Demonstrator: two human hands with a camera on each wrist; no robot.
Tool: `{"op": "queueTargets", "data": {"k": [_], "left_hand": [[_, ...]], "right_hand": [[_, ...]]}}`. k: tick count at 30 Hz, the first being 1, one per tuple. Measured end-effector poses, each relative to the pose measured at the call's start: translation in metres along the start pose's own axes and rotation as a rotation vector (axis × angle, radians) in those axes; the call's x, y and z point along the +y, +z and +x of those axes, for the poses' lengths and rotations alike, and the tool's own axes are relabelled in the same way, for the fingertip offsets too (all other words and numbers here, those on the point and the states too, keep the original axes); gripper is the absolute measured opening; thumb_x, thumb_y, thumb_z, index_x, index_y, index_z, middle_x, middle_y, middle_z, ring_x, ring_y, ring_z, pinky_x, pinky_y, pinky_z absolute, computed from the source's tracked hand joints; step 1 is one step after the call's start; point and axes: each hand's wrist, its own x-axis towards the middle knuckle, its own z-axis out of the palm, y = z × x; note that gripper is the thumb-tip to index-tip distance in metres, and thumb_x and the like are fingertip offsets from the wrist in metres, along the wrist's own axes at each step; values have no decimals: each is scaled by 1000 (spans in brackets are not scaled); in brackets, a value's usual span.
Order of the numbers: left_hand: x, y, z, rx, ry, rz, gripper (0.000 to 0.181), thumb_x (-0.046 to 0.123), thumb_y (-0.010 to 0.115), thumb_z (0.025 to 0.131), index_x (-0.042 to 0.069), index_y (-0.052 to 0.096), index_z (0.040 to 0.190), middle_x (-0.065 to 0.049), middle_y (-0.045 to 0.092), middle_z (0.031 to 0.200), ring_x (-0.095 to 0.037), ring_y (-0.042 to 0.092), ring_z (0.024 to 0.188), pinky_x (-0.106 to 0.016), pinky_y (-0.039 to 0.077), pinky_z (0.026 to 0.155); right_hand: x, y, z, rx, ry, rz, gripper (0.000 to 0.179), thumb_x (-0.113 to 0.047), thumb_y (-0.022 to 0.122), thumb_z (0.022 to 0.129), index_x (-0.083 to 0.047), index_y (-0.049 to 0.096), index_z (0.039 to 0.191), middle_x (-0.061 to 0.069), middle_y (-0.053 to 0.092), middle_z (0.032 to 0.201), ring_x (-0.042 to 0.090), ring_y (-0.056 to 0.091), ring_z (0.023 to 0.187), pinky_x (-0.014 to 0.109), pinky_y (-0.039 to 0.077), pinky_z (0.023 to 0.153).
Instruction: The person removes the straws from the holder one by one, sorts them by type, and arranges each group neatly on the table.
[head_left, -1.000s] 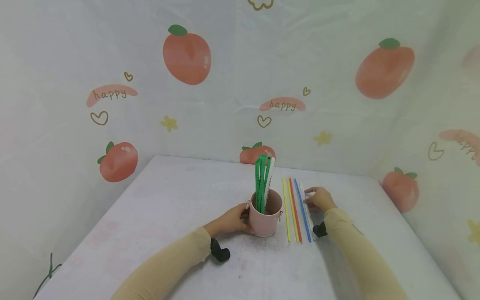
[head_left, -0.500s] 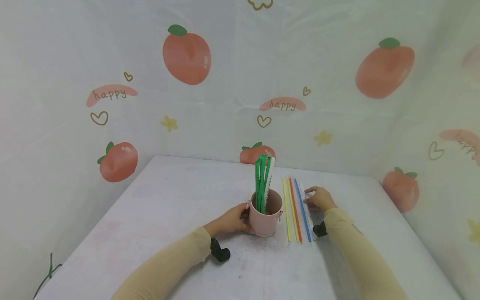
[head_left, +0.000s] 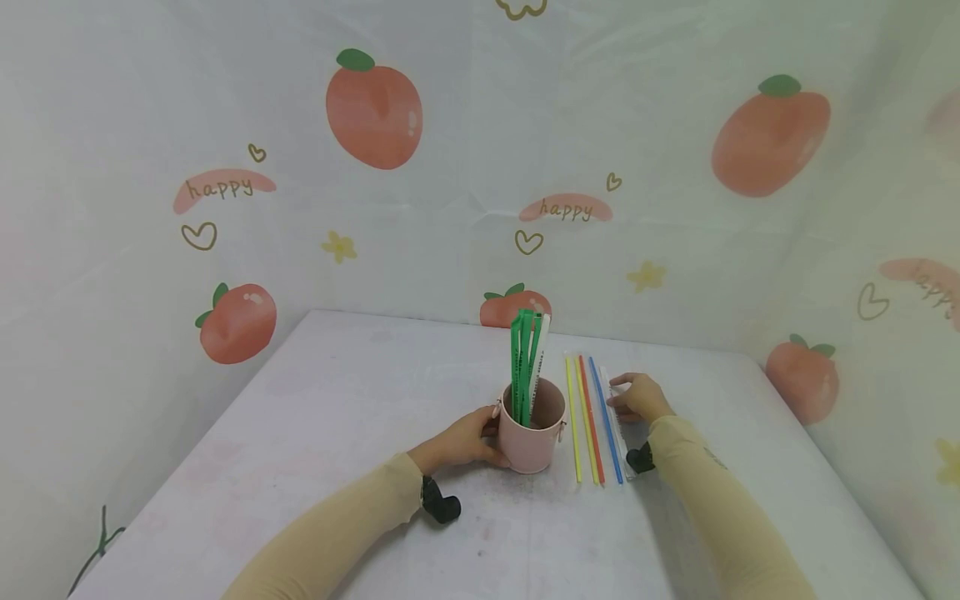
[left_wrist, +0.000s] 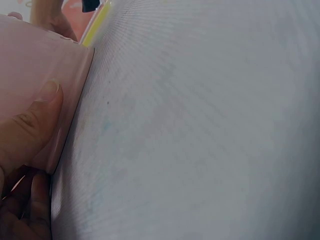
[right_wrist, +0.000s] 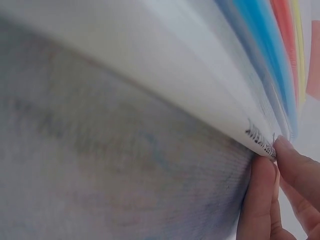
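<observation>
One bucket (head_left: pixel 528 450) stands on a whitish table (head_left: pixel 360 392) before fruit-printed cloth (head_left: pixel 480 108).

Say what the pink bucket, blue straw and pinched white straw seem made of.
Pink bucket: perhaps painted metal, satin finish, going by its soft highlights and small side fittings; plastic is possible. Blue straw: probably smooth plastic, from its even, strong colour. White straw: smooth-looking paper or film, from its dark print; blur hides which.
</observation>
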Motion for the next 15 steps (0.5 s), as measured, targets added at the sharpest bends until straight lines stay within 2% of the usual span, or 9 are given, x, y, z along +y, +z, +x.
{"op": "queueTargets", "data": {"k": [4,9,15], "left_hand": [[-1,0,0,-6,23,17,87,15,84,75,1,35,146,-13,45,146,-29,50,131,-39,43,110],[-1,1,2,2,-18,-11,86,10,83,75,4,35,146,-9,45,146,-26,49,132,-39,41,111],[-1,0,2,3,-25,-15,87,9,83,75,5,35,147,-9,45,147,-26,49,132,-39,41,111]], "right_hand": [[1,-1,1,-1,-5,-3,55,-4,71,86,2,49,136,27,60,118,14,65,70,27,60,64],[2,0,3,-3,-3,6,55,-4,70,86,2,48,136,27,61,119,14,65,69,27,60,64],[2,-1,3,-10,-8,24,55,-3,70,86,3,48,136,27,61,118,13,65,69,28,60,64]]}}
